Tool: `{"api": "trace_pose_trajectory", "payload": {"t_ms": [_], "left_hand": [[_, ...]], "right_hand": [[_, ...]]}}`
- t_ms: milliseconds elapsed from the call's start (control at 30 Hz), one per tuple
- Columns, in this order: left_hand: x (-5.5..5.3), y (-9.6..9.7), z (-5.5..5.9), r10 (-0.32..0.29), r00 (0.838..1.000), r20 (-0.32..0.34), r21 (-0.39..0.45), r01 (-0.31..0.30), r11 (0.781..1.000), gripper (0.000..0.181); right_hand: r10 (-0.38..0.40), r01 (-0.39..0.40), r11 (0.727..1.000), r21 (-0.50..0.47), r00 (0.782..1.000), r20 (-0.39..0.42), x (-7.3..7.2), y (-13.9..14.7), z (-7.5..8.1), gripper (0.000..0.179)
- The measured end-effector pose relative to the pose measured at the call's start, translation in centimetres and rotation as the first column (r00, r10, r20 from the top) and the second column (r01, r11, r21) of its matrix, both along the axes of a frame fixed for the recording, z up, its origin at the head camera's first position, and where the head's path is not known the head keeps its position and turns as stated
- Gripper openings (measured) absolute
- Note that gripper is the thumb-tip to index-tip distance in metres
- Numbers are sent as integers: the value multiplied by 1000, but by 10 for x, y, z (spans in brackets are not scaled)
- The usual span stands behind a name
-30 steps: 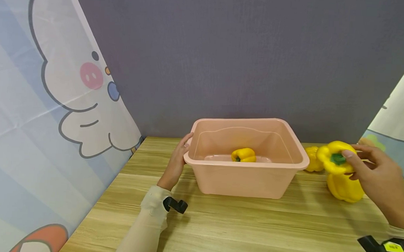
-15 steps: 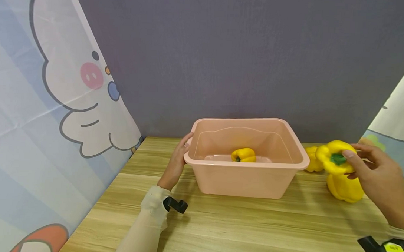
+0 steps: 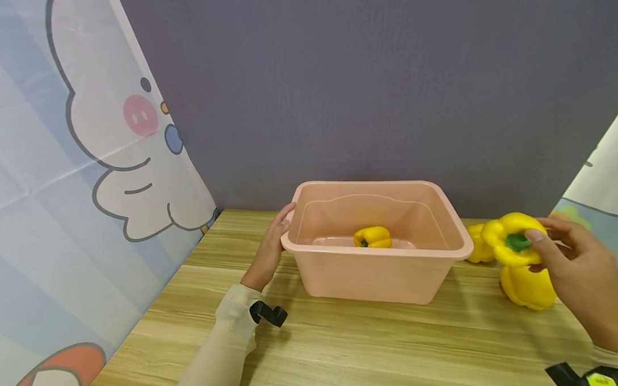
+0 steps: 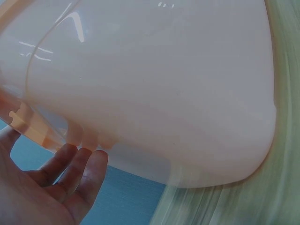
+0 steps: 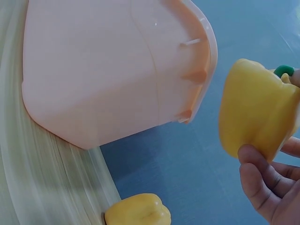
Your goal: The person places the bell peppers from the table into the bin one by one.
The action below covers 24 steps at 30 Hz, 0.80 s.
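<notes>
A pink plastic bin (image 3: 367, 274) stands on the wooden table, with one yellow bell pepper (image 3: 373, 237) lying inside it. My left hand (image 3: 268, 248) rests against the bin's left end. In the left wrist view its fingertips (image 4: 96, 161) touch the outer wall below the rim. To the right of the bin, my right hand (image 3: 582, 270) holds another yellow bell pepper (image 5: 258, 108) in the air, thumb beside its green stem and fingers around its body. Below it a bell pepper (image 3: 527, 288) sits on the table, partly covered by the held one. Another bell pepper (image 3: 478, 250) stands by the bin's right side.
A dark grey panel (image 3: 353, 92) rises behind the wooden table (image 3: 334, 347). Cartoon-printed cloth (image 3: 73, 207) hangs at the left, and more of it (image 3: 602, 192) shows at the right.
My right hand has raised the held bell pepper very slightly. The left hand and the bin look still.
</notes>
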State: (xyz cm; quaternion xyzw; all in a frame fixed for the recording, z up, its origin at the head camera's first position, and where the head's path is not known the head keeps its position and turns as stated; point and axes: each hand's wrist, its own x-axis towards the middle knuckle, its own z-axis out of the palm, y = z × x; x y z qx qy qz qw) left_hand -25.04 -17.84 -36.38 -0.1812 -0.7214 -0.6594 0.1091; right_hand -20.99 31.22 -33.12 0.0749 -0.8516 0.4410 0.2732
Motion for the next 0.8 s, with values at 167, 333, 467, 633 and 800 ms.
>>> {"api": "trace_pose_trajectory", "payload": {"t_ms": [167, 333, 467, 633, 800], "left_hand": [[0, 0, -1, 9, 1000, -5, -7, -9, 1000, 52], [-1, 1, -1, 7, 1000, -5, -4, -7, 1000, 52], [-2, 1, -1, 7, 1000, -6, -3, -7, 1000, 52], [-2, 1, -2, 5, 1000, -10, -3, -5, 1000, 52], [-3, 2, -3, 12, 1000, -9, -6, -12, 1000, 52]], "right_hand": [[14, -15, 1000, -17, 999, -33, 0, -2, -1, 44], [28, -30, 999, -31, 998, -53, 0, -3, 0, 42], [32, -34, 999, -35, 998, -61, 0, -4, 0, 41], [23, -25, 999, -26, 998, -62, -1, -5, -1, 41], [21, -22, 999, -25, 998, -58, -1, -5, -1, 42]]}}
